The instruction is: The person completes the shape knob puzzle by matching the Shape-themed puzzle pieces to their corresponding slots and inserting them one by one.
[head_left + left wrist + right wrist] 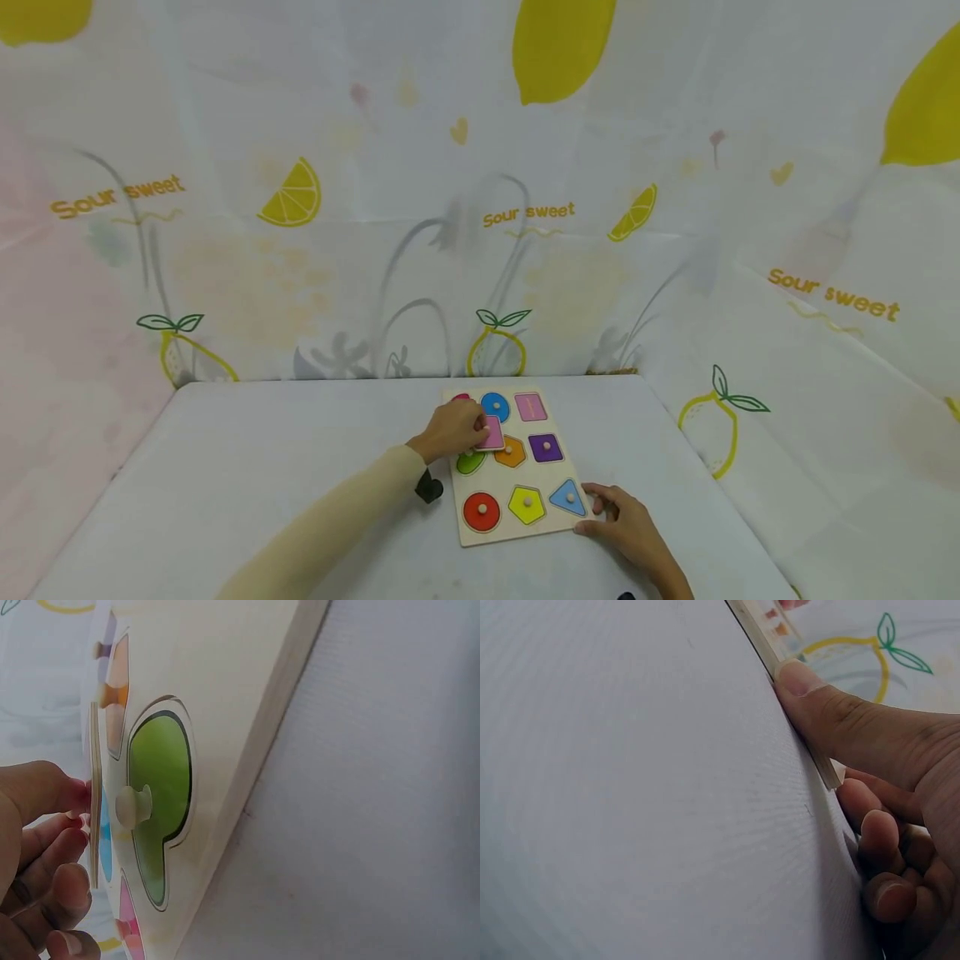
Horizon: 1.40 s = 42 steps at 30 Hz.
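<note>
A pink square puzzle piece [492, 434] is pinched by my left hand [453, 427], with the fingertips at its knob. It is held just above the wooden puzzle board [495, 479]; the left wrist view shows the thin piece [95, 847] edge-on, apart from the board. At the board's top right lies a pink square recess [531, 407] without a knob. My right hand [626, 529] grips the board's near right corner, thumb on the near edge and fingers along the right side. The pink-red piece at the top left is partly hidden by my left hand.
Several knobbed pieces sit in the board, among them a blue circle [496, 406], purple square [546, 447], green shape [161, 780], red circle [482, 512], yellow pentagon [527, 505] and blue triangle [568, 497]. The white table [225, 467] meets a lemon-print cloth [360, 275] behind.
</note>
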Each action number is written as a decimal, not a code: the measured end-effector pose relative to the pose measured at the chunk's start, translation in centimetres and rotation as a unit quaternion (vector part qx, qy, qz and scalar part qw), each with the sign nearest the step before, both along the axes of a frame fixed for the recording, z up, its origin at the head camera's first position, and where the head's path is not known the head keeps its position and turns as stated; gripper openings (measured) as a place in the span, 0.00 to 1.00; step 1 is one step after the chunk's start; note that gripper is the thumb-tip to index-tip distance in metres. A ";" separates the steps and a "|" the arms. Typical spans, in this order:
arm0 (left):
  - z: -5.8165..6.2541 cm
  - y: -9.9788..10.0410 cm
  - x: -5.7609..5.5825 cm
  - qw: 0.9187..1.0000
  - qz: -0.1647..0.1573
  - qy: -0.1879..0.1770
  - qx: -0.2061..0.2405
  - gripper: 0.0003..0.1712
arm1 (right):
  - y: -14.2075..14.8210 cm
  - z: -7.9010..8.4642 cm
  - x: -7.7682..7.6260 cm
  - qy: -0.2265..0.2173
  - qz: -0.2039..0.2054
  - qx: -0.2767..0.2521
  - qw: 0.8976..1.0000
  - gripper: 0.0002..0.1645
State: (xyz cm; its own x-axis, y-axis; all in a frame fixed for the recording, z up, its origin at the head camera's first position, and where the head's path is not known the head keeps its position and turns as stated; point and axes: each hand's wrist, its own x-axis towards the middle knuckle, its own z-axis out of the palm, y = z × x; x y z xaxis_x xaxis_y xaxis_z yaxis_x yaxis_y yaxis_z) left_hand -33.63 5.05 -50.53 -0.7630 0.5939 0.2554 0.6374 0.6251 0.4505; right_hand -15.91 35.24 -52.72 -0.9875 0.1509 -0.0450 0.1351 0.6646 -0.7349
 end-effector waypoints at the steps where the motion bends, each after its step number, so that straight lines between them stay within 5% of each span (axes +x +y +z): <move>1: 0.0 0.2 0.0 1.000 -0.001 0.003 -0.001 0.08 | 0.0 0.0 0.0 0.000 0.000 0.000 1.000 0.40; 23: 0.1 3.5 -1.2 0.999 -0.026 0.003 0.029 0.08 | 0.4 -0.1 -0.2 -0.019 -0.001 0.004 1.000 0.41; 42: 0.1 6.1 -2.5 1.000 -0.018 0.016 -0.003 0.11 | 0.1 0.0 -0.3 -0.007 0.022 -0.009 1.000 0.41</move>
